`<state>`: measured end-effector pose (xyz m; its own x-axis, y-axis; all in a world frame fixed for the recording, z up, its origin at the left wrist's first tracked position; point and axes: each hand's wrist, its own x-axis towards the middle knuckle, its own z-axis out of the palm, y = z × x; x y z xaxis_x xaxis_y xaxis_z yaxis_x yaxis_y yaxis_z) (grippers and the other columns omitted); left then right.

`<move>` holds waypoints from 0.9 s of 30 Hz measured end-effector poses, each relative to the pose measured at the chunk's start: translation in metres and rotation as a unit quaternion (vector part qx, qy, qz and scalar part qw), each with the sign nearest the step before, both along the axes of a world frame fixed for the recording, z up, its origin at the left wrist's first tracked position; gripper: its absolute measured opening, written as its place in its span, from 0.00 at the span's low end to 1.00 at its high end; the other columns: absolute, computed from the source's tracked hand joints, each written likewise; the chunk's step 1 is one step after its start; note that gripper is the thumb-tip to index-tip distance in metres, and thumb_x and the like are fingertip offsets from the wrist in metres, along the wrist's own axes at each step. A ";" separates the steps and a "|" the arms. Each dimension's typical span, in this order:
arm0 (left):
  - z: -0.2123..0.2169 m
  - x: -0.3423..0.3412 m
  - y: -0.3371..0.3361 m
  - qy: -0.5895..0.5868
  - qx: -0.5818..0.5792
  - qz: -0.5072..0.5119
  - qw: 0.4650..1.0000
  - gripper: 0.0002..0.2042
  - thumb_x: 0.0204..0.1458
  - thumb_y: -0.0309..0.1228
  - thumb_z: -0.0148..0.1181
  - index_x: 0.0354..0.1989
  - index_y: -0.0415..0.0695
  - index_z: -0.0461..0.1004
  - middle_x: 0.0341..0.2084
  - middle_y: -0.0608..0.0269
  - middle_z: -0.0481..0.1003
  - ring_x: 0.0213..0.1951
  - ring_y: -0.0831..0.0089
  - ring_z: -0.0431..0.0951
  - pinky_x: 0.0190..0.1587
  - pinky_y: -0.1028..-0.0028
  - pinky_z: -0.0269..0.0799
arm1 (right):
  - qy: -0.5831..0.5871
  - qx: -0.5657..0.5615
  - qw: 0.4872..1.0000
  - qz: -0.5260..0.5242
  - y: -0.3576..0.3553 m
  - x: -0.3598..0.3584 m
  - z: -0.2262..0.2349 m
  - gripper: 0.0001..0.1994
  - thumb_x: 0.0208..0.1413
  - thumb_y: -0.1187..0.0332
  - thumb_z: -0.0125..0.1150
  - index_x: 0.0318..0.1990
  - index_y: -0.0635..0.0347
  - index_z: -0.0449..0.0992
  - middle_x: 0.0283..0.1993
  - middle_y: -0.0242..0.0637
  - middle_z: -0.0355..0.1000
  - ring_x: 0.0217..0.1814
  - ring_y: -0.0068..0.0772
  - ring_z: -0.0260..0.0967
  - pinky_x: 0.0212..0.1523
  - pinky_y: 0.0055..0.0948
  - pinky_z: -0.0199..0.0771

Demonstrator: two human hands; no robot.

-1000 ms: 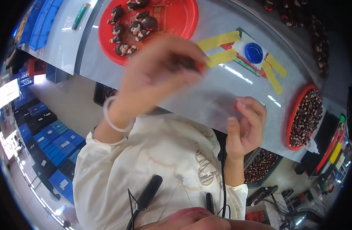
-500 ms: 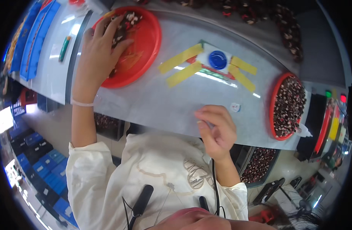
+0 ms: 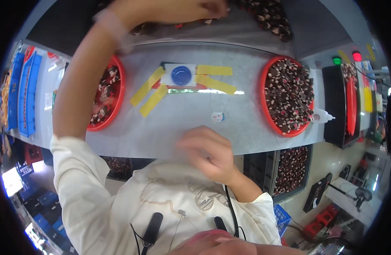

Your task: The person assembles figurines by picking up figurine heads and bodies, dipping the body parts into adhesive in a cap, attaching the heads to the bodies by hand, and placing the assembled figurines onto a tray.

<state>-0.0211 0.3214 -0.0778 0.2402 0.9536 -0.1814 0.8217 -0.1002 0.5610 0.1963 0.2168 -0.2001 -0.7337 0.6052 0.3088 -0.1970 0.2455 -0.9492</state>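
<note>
**Dark small parts: left hand reaches to the far pile, right hand waits at the near edge**

Dark small parts (image 3: 263,17) lie heaped along the top of the frame, beyond the grey worktable (image 3: 182,127). The left hand (image 3: 195,8) is stretched up there, fingers bent down onto the heap; whether it has anything pinched I cannot tell, since blur and the frame rim hide the fingertips. The right hand (image 3: 208,155) sits at centre-bottom by the table's near edge, loosely curled, apparently around a blurred clear bit of wrapping. A red tray (image 3: 119,91) at left is thinly filled; another red tray (image 3: 263,91) at right is piled high. A blue round cap (image 3: 181,75) on a white card with yellow tape strips (image 3: 151,91) sits centre. Judging by the trays, the sorting looks far from finished.
</note>
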 end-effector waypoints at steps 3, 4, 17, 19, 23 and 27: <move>-0.022 0.014 0.051 0.084 0.042 0.048 0.994 0.16 0.49 0.33 0.53 0.46 0.42 0.67 0.42 0.52 0.70 0.42 0.60 0.71 0.44 0.66 0.66 | -0.025 0.027 0.999 0.008 -0.001 0.020 0.017 0.14 0.35 0.87 0.52 0.33 0.68 0.75 0.34 0.44 0.72 0.35 0.36 0.71 0.34 0.25 0.70; -0.039 0.006 0.070 0.079 0.046 0.050 0.994 0.16 0.49 0.33 0.53 0.46 0.42 0.67 0.42 0.52 0.70 0.42 0.60 0.71 0.44 0.66 0.66 | -0.044 0.033 0.998 -0.017 0.000 0.026 0.020 0.13 0.36 0.87 0.52 0.32 0.68 0.75 0.34 0.44 0.72 0.34 0.35 0.71 0.35 0.25 0.70; -0.090 0.020 0.134 0.072 0.293 -0.072 0.951 0.08 0.46 0.24 0.56 0.35 0.40 0.73 0.33 0.51 0.71 0.37 0.59 0.72 0.40 0.67 0.68 | -0.100 0.164 0.895 -0.402 0.071 0.132 0.021 0.07 0.43 0.86 0.54 0.31 0.69 0.74 0.31 0.40 0.73 0.33 0.28 0.69 0.36 0.21 0.67; -0.062 0.032 0.104 0.022 0.269 -0.050 0.962 0.07 0.47 0.25 0.56 0.35 0.39 0.73 0.32 0.52 0.72 0.36 0.62 0.72 0.41 0.70 0.68 | -0.155 0.213 0.871 -0.415 0.100 0.138 0.026 0.08 0.46 0.84 0.53 0.35 0.68 0.74 0.36 0.40 0.73 0.38 0.29 0.69 0.40 0.22 0.67; -0.040 0.040 0.063 -0.090 0.134 -0.047 0.986 0.10 0.46 0.26 0.59 0.37 0.40 0.73 0.34 0.56 0.73 0.35 0.67 0.72 0.42 0.74 0.67 | -0.297 0.369 0.810 -0.345 0.155 0.140 0.021 0.15 0.46 0.82 0.52 0.43 0.60 0.72 0.42 0.41 0.71 0.42 0.45 0.68 0.44 0.34 0.67; -0.047 0.030 -0.033 -0.279 0.032 -0.004 0.960 0.12 0.44 0.32 0.63 0.35 0.41 0.70 0.34 0.60 0.72 0.37 0.71 0.74 0.38 0.75 0.71 | -0.364 0.347 0.813 -0.294 0.171 0.132 0.022 0.11 0.46 0.80 0.54 0.39 0.63 0.71 0.37 0.44 0.70 0.39 0.47 0.69 0.40 0.35 0.67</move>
